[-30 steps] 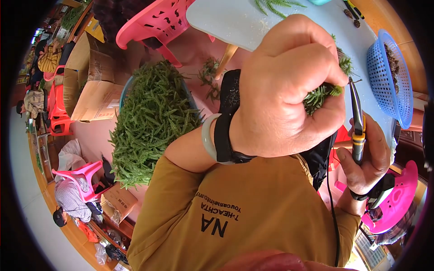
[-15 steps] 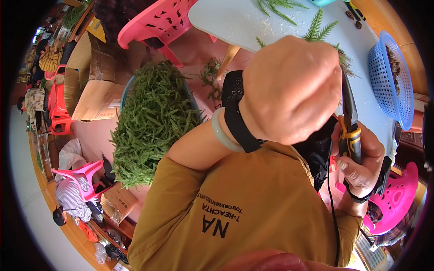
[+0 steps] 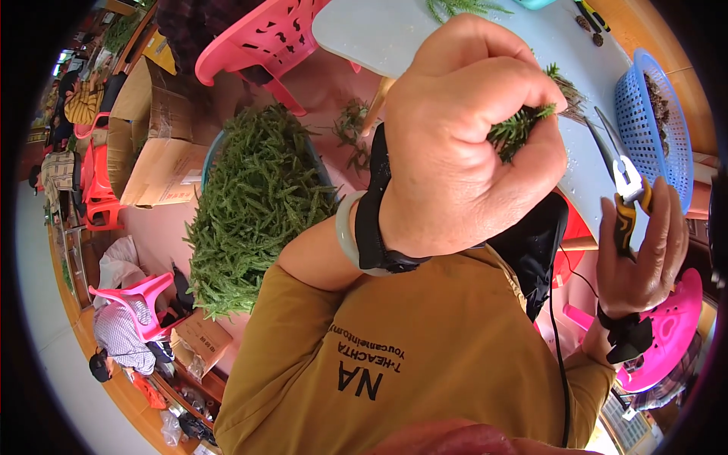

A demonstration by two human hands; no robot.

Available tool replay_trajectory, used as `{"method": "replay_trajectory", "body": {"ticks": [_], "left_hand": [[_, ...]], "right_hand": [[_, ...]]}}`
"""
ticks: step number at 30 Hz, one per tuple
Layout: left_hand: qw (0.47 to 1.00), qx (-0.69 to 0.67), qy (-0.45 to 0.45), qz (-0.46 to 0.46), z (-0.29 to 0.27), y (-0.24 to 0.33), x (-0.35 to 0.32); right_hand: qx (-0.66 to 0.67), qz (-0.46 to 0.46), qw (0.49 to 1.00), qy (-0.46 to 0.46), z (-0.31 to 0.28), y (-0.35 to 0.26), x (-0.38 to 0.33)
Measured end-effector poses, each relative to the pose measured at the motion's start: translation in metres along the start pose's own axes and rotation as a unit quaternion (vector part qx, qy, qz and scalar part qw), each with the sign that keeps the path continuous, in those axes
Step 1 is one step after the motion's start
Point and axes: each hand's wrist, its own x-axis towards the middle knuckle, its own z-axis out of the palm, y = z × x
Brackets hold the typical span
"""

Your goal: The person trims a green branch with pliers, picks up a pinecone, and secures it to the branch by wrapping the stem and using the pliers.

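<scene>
My left hand (image 3: 466, 155), wearing a pale bangle and a black wrist strap, is closed in front of me. A green plant sprig (image 3: 519, 133) shows between its thumb and fingers, and its lower part is hidden by the hand. Off to the right, my right hand (image 3: 643, 262) is around the black and yellow handles of long-nosed pliers (image 3: 626, 178). The jaws of the pliers are spread and point away from me, apart from the sprig. More greenery with thin brown stems (image 3: 572, 102) lies on the table just beyond my left fingers.
A pale table (image 3: 364, 34) spreads ahead. On its right stands a blue mesh basket (image 3: 633, 106) with brown bits inside. To my left, a tub is heaped with green sprigs (image 3: 254, 205) beside an opened cardboard box (image 3: 163, 167). Pink chairs (image 3: 254, 45) stand around; other people sit at far left.
My right hand has swung out to the right with the pliers, whose jaws have opened. My left hand has turned and risen slightly, so the sprig in it now shows.
</scene>
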Motion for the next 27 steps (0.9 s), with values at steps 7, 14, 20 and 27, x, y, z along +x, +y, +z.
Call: {"method": "replay_trajectory", "body": {"ticks": [7, 14, 20, 27], "left_hand": [[1.0, 0.013, 0.003, 0.02, -0.004, 0.003, 0.002], [0.996, -0.063, 0.069, 0.012, 0.006, -0.006, -0.004], [0.998, -0.038, 0.042, -0.007, 0.005, 0.0, -0.006], [0.999, 0.045, -0.001, 0.02, -0.005, 0.0, 0.0]], "right_hand": [[-0.143, -0.124, 0.982, 0.019, -0.006, 0.013, 0.008], [-0.153, -0.153, 0.976, 0.023, -0.009, 0.015, 0.013], [-0.164, -0.152, 0.974, 0.042, -0.007, 0.016, 0.013], [-0.169, -0.169, 0.971, 0.026, -0.003, 0.017, 0.018]]}}
